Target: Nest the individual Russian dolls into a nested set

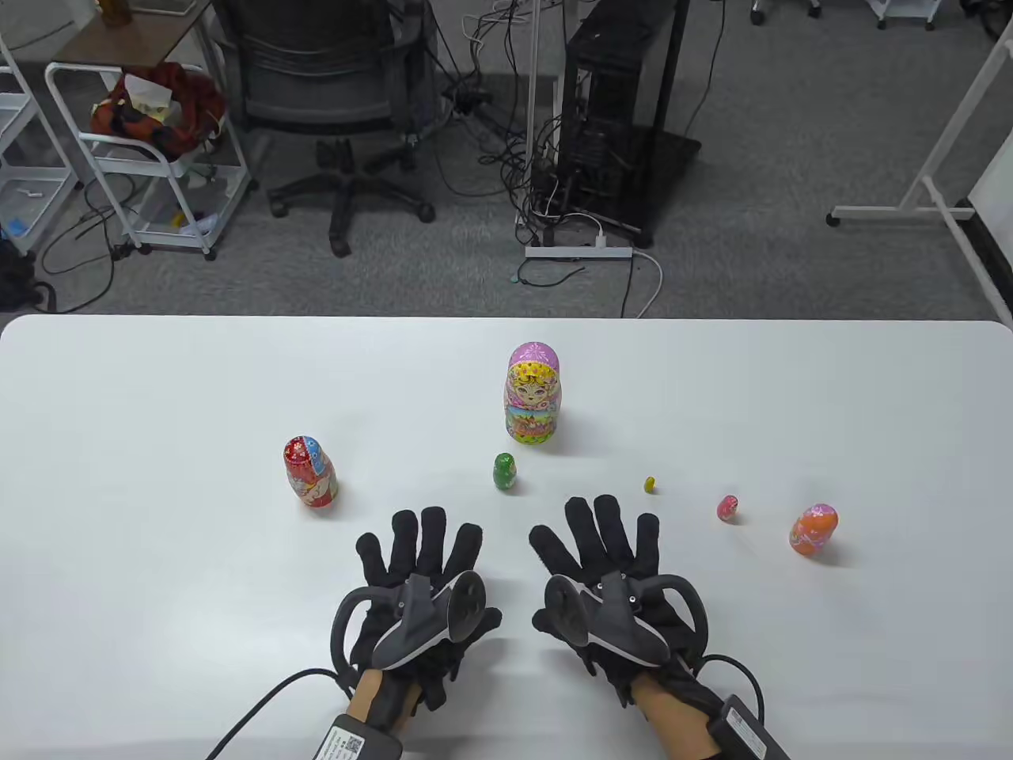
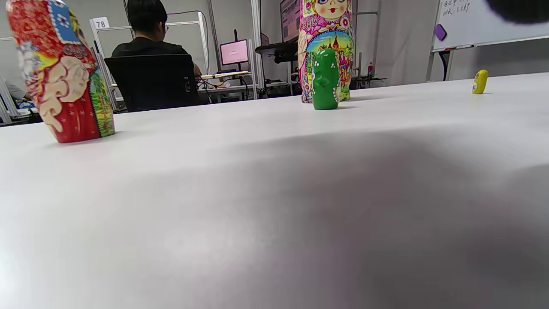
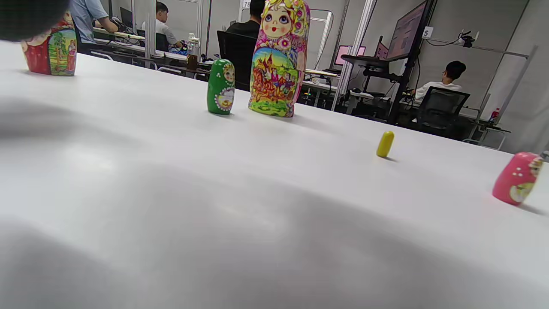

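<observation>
**Two gloved hands lie flat before six separate nesting dolls**

The left hand [image 1: 419, 586] and right hand [image 1: 613, 590], both in black sensor gloves, rest palm down side by side on the white table [image 1: 158, 554], fingers spread, gripping nothing. Just beyond them stands a small green painted wooden doll [image 1: 505, 471], with the tallest pink-and-yellow doll [image 1: 533, 393] behind it. A red doll [image 1: 310, 472] stands to the left. To the right stand a tiny yellow doll [image 1: 650, 484], a small pink doll [image 1: 727, 508] and an orange doll [image 1: 813, 530].
</observation>
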{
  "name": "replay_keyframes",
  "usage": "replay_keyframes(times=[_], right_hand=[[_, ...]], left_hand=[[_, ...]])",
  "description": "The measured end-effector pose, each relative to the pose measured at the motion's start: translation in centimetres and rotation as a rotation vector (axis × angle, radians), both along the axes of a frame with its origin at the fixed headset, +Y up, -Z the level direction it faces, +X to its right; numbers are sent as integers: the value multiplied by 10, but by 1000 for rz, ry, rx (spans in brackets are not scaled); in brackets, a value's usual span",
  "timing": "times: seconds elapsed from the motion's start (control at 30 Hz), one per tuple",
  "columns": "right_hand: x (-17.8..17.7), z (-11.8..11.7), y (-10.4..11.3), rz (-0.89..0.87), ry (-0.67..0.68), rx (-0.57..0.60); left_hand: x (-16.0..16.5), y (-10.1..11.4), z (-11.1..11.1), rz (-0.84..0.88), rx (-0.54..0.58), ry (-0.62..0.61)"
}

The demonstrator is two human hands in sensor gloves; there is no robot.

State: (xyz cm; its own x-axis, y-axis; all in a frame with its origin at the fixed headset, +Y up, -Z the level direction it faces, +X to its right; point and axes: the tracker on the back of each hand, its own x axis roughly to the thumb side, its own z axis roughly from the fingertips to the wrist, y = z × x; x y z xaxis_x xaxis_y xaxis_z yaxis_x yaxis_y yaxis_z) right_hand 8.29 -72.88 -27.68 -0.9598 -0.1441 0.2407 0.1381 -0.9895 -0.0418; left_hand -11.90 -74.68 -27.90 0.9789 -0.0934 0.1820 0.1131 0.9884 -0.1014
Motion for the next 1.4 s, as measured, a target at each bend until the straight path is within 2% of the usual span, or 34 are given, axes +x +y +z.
replay_keyframes(times=[0.27,0.37,0.5,0.63,0.7,0.8,0.9,0.93,1.07,1.17,1.4], right_hand=[[0,-1,-5,-93,13,-26],[3,-5,-13,-133,-6,-84],[25,-21,-15,-64,-185,12],[79,-48,-2,-279,-493,20],[100,-61,1,-268,-613,44],[122,-80,-2,-120,-758,-9],[135,-94,-17,-66,-862,-154],[139,-96,-23,-58,-895,-162],[147,-99,-40,-35,-938,-226],[148,-101,-44,59,-897,-126],[147,-102,-43,-6,-892,-105]], left_hand=[[0,5,1,62,29,-5],[-4,5,-1,90,-5,7],[-9,5,-4,120,-28,13],[-12,4,-4,152,-49,26],[-11,3,-5,156,-54,23],[-8,2,-6,142,-59,15],[-7,1,-5,137,-68,10],[-8,1,-5,135,-69,9],[-9,1,-5,150,-65,9],[-7,2,-6,148,-59,2],[-4,3,-3,147,-56,-16]])
